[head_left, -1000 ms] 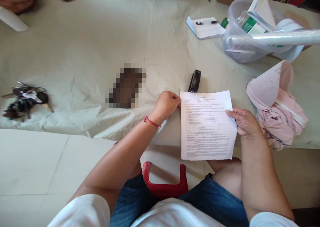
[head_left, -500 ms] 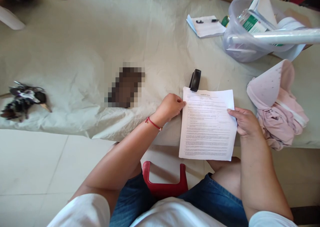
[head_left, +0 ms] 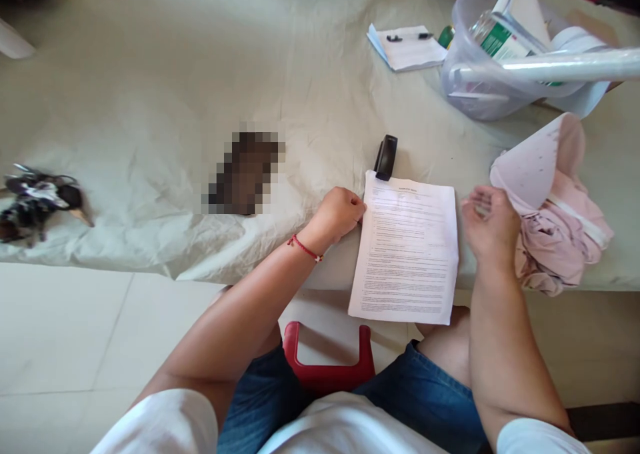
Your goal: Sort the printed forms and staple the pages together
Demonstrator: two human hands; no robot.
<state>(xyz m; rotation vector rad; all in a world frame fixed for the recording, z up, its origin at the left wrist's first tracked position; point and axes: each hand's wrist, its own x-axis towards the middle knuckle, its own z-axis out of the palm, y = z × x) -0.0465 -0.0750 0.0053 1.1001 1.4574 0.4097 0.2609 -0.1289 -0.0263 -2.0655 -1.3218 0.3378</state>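
A printed sheet of paper [head_left: 405,254] lies at the table's front edge, its lower part jutting out over my lap. My left hand [head_left: 340,217], with a red bracelet at the wrist, pinches the sheet's left edge. Apart from the right edge, my right hand [head_left: 493,224] hovers with fingers loosely bent, somewhat blurred and holding nothing I can see. A black stapler [head_left: 386,157] sits at the sheet's upper left corner. Whether its jaws are around the paper I cannot tell.
Pink cloth [head_left: 555,241] is bunched right of my right hand. Behind it stands a clear plastic basket [head_left: 465,74] with a bottle and rolls. A notepad [head_left: 413,53] with pens lies beside it. Keys [head_left: 45,201] and a pixelated dark object [head_left: 245,174] are leftward. A red stool [head_left: 330,377] is below.
My right hand has let go of the sheet's right edge and moved slightly up and away. The left hand stays at the left edge. The view has shifted slightly.
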